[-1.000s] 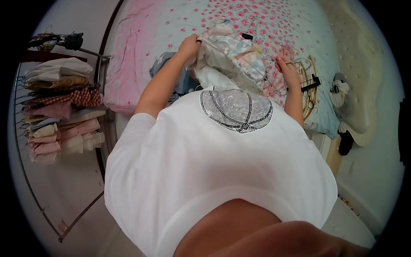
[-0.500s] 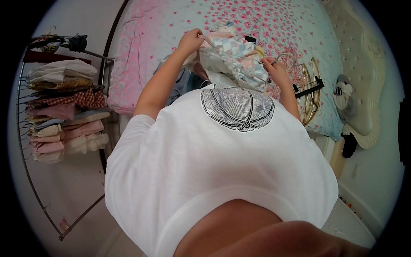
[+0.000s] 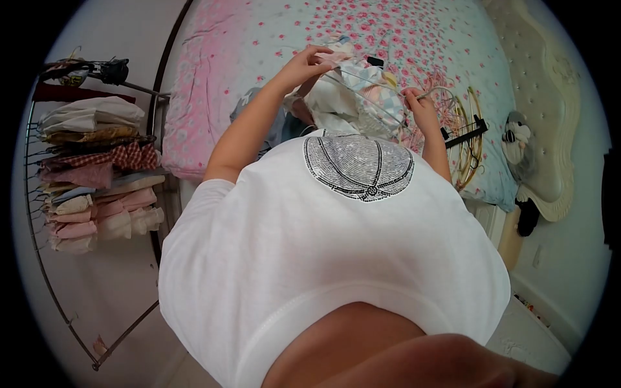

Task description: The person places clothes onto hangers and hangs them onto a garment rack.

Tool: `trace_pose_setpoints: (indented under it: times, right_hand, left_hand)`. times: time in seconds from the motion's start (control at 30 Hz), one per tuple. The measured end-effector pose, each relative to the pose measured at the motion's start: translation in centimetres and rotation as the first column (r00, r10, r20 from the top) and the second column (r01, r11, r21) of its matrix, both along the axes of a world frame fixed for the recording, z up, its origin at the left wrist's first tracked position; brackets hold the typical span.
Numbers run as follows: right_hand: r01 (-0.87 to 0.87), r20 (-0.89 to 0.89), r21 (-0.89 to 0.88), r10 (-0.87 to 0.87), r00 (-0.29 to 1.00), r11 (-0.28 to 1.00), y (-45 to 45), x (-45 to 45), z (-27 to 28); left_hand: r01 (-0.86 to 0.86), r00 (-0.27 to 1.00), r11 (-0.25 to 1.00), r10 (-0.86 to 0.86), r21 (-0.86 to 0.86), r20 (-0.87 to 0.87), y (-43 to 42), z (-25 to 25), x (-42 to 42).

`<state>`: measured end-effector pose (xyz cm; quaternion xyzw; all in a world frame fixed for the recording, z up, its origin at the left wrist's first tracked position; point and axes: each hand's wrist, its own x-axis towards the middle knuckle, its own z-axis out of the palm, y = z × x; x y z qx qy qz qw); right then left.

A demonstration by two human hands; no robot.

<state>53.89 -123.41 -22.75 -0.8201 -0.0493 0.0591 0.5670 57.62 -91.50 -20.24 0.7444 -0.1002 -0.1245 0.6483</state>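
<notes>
The left hand was at the upper edge of a pastel patterned garment, beside one end of a thin pale hanger; its fingers were bent, thumb set apart from the fingertips, and whether they gripped cloth or hanger could not be told. The right hand had its fingers pinched on the hanger near the hook, the bar slanting between the two hands over the garment. The garment lay bunched on the bed, directly in front of the white shirt worn by the person. Blue-grey clothing lay to its left, partly behind the left forearm. A small black item sat just beyond the garment. Gold hangers and a black hanger were noted beside the right forearm, with a soft toy near the headboard. Clothes hung on a metal rack at far left.
</notes>
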Motion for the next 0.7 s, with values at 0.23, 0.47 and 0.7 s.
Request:
trace_pose_setpoints:
  times: [0.23,0.47,0.7]
  right_hand:
    - [0.026,0.029,0.084,-0.029,0.999,0.996,0.8,-0.6,0.8]
    - [0.209,0.300,-0.031,-0.190,0.935,0.977,2.7,1.2,0.5]
    - [0.240,0.704,-0.326,0.066,0.707,0.915,7.6,-1.1,-2.2]
  left_hand:
    - [-0.359,0.632,0.737,-0.260,0.573,0.731,-0.6,1.3,-0.6]
    - [-0.121,0.789,0.677,-0.378,0.726,0.484,-0.6,0.6,-0.2]
    - [-0.301,0.829,0.599,-0.219,0.742,0.514,-0.5,-0.4,0.2]
